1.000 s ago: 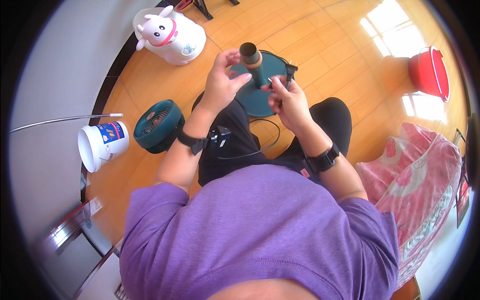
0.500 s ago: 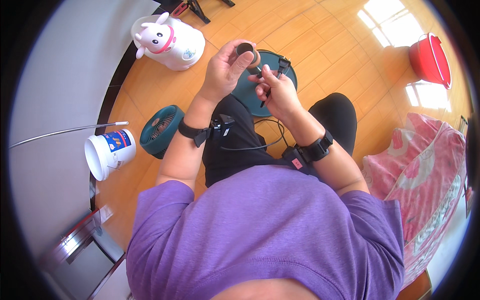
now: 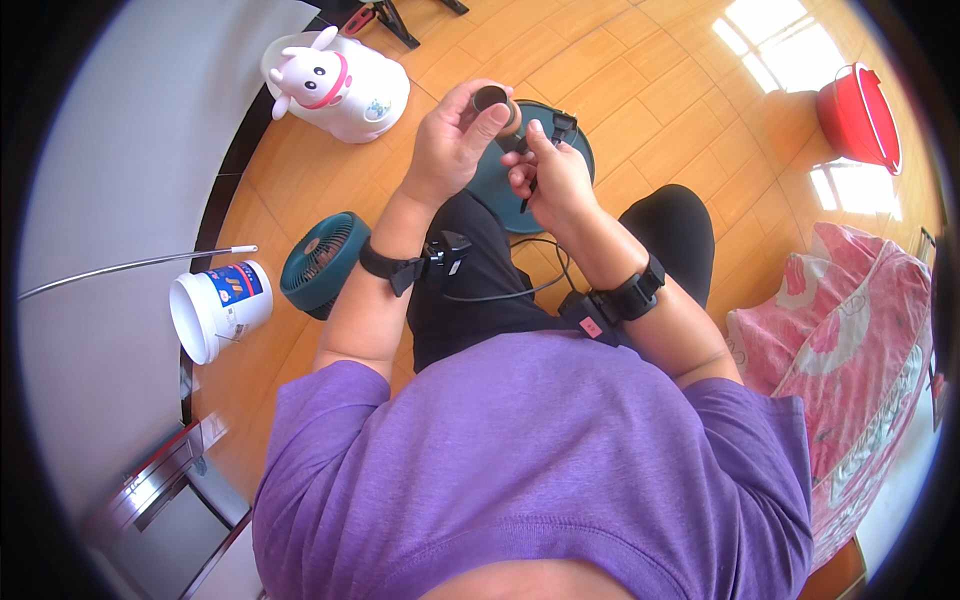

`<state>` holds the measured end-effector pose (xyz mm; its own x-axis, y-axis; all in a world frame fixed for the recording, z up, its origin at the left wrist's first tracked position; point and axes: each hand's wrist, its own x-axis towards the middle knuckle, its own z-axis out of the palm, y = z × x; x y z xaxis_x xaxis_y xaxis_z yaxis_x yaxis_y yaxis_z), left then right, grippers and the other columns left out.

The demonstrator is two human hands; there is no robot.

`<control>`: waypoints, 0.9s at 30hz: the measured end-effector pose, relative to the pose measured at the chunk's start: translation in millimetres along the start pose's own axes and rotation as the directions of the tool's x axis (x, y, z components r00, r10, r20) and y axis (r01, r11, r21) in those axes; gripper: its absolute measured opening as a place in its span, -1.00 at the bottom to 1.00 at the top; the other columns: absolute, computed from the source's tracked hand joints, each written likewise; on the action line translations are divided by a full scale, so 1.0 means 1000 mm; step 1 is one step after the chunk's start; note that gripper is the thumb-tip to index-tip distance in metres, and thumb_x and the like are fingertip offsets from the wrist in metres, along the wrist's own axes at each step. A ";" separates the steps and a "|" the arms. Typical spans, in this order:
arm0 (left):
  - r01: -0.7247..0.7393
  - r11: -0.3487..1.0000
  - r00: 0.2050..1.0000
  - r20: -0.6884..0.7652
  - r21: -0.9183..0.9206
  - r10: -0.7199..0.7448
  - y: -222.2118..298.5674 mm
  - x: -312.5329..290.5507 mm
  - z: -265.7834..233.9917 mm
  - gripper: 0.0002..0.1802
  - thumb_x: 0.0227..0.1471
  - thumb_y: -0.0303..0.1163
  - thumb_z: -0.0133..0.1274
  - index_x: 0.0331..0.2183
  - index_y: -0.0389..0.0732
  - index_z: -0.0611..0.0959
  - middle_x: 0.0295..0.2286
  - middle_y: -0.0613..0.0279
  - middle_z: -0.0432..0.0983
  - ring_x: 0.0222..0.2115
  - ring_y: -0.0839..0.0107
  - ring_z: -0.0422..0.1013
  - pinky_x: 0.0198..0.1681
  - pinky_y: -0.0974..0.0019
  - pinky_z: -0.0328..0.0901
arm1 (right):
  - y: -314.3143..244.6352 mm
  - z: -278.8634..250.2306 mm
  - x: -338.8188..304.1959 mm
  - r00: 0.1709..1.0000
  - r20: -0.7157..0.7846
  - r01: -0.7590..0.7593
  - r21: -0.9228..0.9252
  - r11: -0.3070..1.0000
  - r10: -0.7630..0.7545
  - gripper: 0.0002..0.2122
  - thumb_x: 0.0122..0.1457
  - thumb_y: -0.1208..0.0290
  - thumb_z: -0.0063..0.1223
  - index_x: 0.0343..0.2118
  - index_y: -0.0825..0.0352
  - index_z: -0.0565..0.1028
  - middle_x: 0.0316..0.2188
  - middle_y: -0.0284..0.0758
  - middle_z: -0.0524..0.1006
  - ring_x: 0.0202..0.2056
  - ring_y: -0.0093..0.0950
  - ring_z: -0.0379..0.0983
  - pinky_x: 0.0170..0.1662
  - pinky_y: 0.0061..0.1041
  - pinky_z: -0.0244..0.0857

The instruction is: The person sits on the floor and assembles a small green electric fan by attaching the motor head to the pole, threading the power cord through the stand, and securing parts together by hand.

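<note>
My left hand (image 3: 450, 140) is wrapped round a short dark tube (image 3: 490, 98), its round open end facing up at me. Just beside it, a copper-coloured band shows behind the fingers. Close by on the right, my right hand (image 3: 555, 180) is closed on a black power cord with its plug (image 3: 563, 126) sticking out past the fingers. Below both hands lies a round teal base (image 3: 485, 190) on the floor, partly covered by them. A teal fan head (image 3: 325, 265) rests on the floor beside my left forearm. What lies between my right fingertips and the tube is hidden.
A white cow-shaped potty (image 3: 365, 95) stands at the far left. Nearer on that side are a white bucket (image 3: 205, 305) and a thin metal rod (image 3: 130, 268). A red bucket (image 3: 850, 120) is at far right, with pink patterned cloth (image 3: 840, 330) nearer. Cable runs between my legs.
My right hand has shifted slightly up, its thumb higher, and the plug has tilted a little with it. My left hand and the tube have hardly moved.
</note>
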<state>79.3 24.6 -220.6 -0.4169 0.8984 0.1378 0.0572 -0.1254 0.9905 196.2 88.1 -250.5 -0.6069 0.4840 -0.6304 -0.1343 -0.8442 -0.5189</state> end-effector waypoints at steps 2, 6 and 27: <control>-0.003 1.000 1.000 -0.001 0.028 0.003 0.001 0.000 -0.001 -0.64 0.04 -0.24 0.04 -0.22 -0.32 0.47 -0.44 0.31 0.47 -0.40 0.61 0.36 -0.27 0.53 0.27 | 0.000 0.001 -0.001 1.000 -0.017 0.008 -0.030 1.000 -0.009 -0.71 0.23 0.23 -0.20 -0.38 0.44 0.29 -0.59 -0.20 0.46 -0.72 -0.53 0.27 -0.69 -0.59 0.09; -0.010 1.000 1.000 -0.019 0.021 0.010 0.000 -0.002 0.000 -0.65 0.04 -0.24 0.04 -0.23 -0.32 0.47 -0.44 0.32 0.47 -0.40 0.61 0.35 -0.27 0.53 0.26 | -0.001 0.004 -0.004 1.000 -0.012 0.011 -0.043 0.999 -0.012 -0.68 0.23 0.22 -0.21 -0.37 0.48 0.32 -0.57 -0.20 0.47 -0.71 -0.54 0.28 -0.68 -0.60 0.11; -0.018 0.999 1.000 0.000 0.048 0.018 0.001 -0.003 -0.002 -0.61 0.06 -0.19 0.00 -0.20 -0.31 0.48 -0.30 0.26 0.46 -0.28 0.54 0.37 -0.16 0.48 0.24 | -0.003 -0.003 0.001 0.980 0.048 -0.188 -0.122 0.975 0.195 -0.53 0.24 0.04 -0.40 -0.36 0.46 0.33 -0.63 -0.22 0.43 -0.70 -0.50 0.22 -0.64 -0.59 0.06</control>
<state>79.2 21.0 -220.5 -0.4156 0.8962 0.1553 0.1077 -0.1210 0.9868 198.9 91.5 -251.5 -0.6581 0.2990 -0.6910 0.0786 -0.8855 -0.4580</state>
